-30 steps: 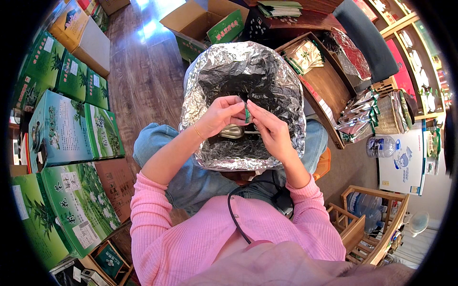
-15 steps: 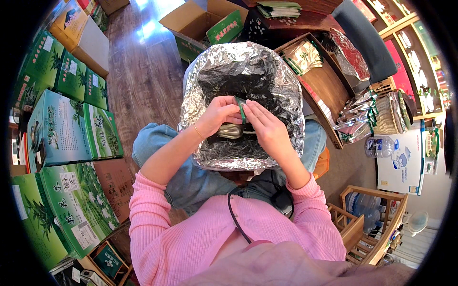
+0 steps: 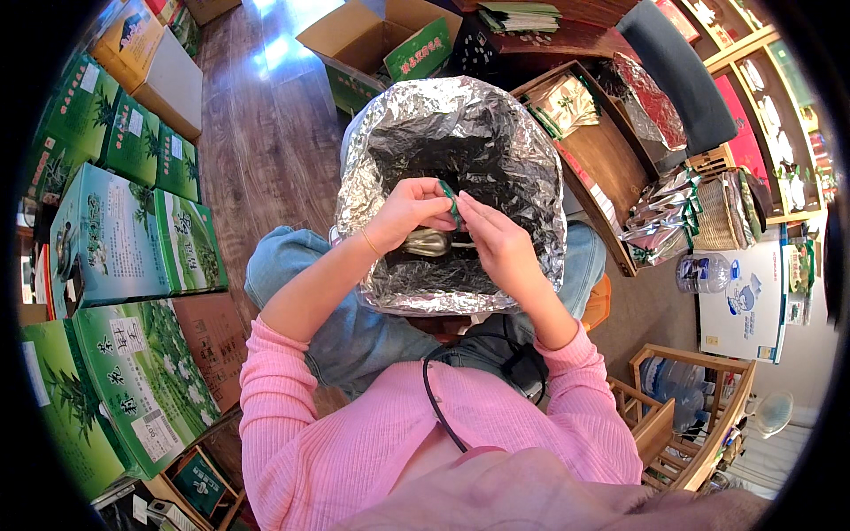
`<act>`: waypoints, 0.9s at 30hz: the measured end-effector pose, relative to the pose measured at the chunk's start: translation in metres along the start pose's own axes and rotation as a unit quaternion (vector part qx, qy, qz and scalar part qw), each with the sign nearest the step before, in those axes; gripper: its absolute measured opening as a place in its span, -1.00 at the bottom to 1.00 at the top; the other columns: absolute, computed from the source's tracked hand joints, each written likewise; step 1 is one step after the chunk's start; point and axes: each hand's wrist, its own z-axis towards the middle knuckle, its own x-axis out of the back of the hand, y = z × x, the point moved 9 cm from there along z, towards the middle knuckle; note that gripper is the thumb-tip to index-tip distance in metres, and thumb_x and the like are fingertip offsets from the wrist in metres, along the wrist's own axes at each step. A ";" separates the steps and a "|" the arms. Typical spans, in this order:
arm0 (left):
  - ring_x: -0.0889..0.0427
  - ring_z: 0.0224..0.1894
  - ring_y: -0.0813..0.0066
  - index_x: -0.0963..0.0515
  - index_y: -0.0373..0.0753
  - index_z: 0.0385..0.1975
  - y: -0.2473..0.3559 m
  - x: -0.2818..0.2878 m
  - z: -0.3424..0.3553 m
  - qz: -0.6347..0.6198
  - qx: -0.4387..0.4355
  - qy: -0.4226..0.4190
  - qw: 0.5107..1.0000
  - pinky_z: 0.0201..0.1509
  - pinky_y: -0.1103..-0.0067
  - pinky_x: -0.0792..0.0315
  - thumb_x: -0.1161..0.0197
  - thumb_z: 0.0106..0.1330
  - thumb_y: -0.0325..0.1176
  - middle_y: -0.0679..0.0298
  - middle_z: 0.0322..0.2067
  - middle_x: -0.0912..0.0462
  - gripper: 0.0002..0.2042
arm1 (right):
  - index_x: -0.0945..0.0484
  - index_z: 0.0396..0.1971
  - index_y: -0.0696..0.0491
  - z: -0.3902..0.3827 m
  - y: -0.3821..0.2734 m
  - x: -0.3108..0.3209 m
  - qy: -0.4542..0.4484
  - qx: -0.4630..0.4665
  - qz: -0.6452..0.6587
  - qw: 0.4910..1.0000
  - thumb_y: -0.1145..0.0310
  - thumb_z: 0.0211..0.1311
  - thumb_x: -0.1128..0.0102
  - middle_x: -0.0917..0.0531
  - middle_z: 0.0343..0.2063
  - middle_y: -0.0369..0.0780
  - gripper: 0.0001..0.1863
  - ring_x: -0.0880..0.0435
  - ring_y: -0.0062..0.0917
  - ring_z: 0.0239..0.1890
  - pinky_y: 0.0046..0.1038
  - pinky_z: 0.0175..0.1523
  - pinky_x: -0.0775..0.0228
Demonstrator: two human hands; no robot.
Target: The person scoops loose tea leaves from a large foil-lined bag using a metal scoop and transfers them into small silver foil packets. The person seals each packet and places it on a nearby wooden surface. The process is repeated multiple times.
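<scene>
Over a foil-lined tub [image 3: 531, 150] between my knees, both hands meet at a small green-topped packet [image 3: 450, 200]. My left hand [image 3: 410, 212] pinches its left end between thumb and fingers. At the other end, the fingertips of my right hand [image 3: 500, 241] are pressed together on the green edge. The packet's lower part is hidden behind the fingers. Below the hands, a shiny rounded metal scoop [image 3: 428, 242] lies in the tub on dark loose stuff [image 3: 416, 279], which looks like dry tea leaves.
Stacked green boxes [image 3: 146, 380] stand along my left. Beyond the tub is an open cardboard box [image 3: 354, 35]. A wooden tray [image 3: 602, 159] holding packets lies to the right, near a woven basket [image 3: 715, 212] and foil packets [image 3: 660, 221]. A wooden rack [image 3: 655, 425] stands lower right.
The green edge has bent and twisted between my fingers. My right fingertips have shifted slightly right and down; my left hand has hardly moved.
</scene>
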 end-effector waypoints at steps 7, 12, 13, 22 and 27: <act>-0.69 -0.24 0.46 -0.52 -0.32 -0.28 0.011 -0.012 -0.003 -0.029 -0.017 -0.043 0.998 -0.12 0.55 -0.61 -0.15 0.37 -0.37 0.20 -0.31 -0.66 -0.86 | -0.55 0.01 0.18 -0.004 0.023 0.004 0.024 -0.132 0.208 0.969 0.56 0.23 -0.12 -0.62 -0.02 -0.04 -0.67 -0.62 -0.32 0.05 -0.43 0.12 -0.44; -0.70 -0.22 0.43 -0.52 -0.32 -0.25 0.010 -0.014 -0.003 -0.063 -0.013 -0.069 0.996 -0.10 0.54 -0.61 -0.14 0.38 -0.37 0.15 -0.27 -0.67 -0.86 | -0.54 0.02 0.18 -0.007 0.028 0.002 0.018 -0.151 0.251 0.956 0.54 0.23 -0.13 -0.62 -0.01 -0.05 -0.66 -0.61 -0.37 0.06 -0.45 0.15 -0.41; -0.70 -0.22 0.43 -0.52 -0.32 -0.25 0.009 -0.014 -0.003 -0.064 -0.014 -0.070 0.995 -0.10 0.53 -0.61 -0.14 0.38 -0.37 0.16 -0.27 -0.67 -0.86 | -0.54 0.02 0.18 -0.006 0.028 0.002 0.018 -0.150 0.251 0.956 0.54 0.23 -0.13 -0.62 -0.01 -0.05 -0.66 -0.61 -0.37 0.06 -0.44 0.15 -0.41; -0.69 -0.21 0.44 -0.51 -0.30 -0.27 0.009 -0.015 -0.003 -0.059 -0.016 -0.077 0.995 -0.08 0.51 -0.61 -0.15 0.38 -0.36 0.19 -0.28 -0.66 -0.87 | -0.55 0.01 0.18 -0.004 0.024 0.005 0.018 -0.137 0.235 0.962 0.55 0.23 -0.12 -0.62 -0.01 -0.05 -0.67 -0.61 -0.36 0.06 -0.44 0.15 -0.40; -0.69 -0.21 0.45 -0.51 -0.30 -0.27 0.008 -0.015 -0.003 -0.060 -0.017 -0.074 0.995 -0.09 0.51 -0.61 -0.16 0.37 -0.35 0.20 -0.28 -0.65 -0.87 | -0.55 0.01 0.19 -0.006 0.026 0.004 0.017 -0.137 0.232 0.963 0.55 0.22 -0.13 -0.62 -0.01 -0.05 -0.67 -0.61 -0.34 0.06 -0.43 0.15 -0.40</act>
